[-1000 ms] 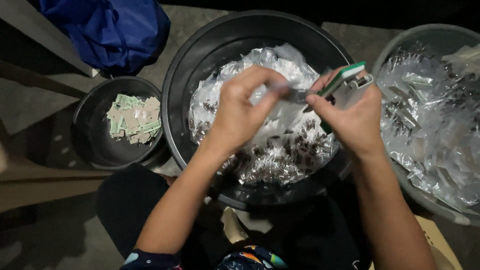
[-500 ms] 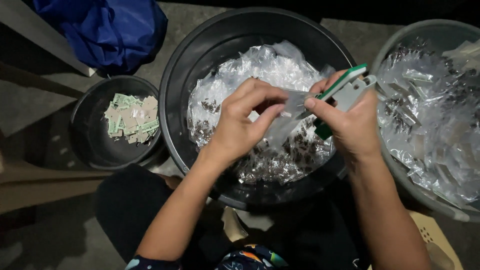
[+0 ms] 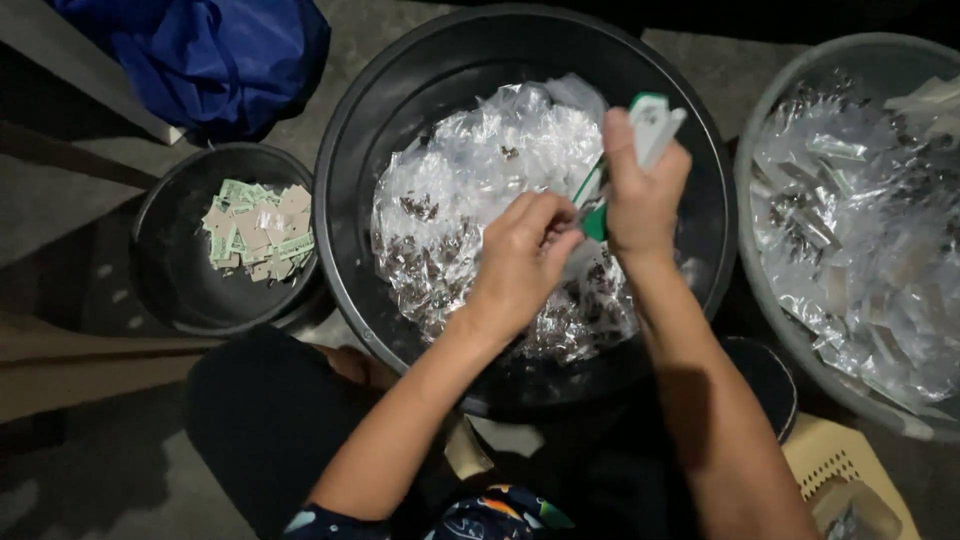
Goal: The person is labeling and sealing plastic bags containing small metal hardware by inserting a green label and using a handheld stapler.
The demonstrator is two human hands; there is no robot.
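Concrete floor carries a black basin of clear packets. Right hand grips a green-and-white stapler; left hand, at seven o'clock, pinches a packet at its mouth, apparently mid-stapling.

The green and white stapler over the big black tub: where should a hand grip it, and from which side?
Grip the stapler around its rear body, coming from below, as the right hand does. It stands nearly upright, with its green jaw end pointing down toward the left hand, so that end should stay free.

Green-and-white stapler, upright in right hand (clear packet at its mouth)
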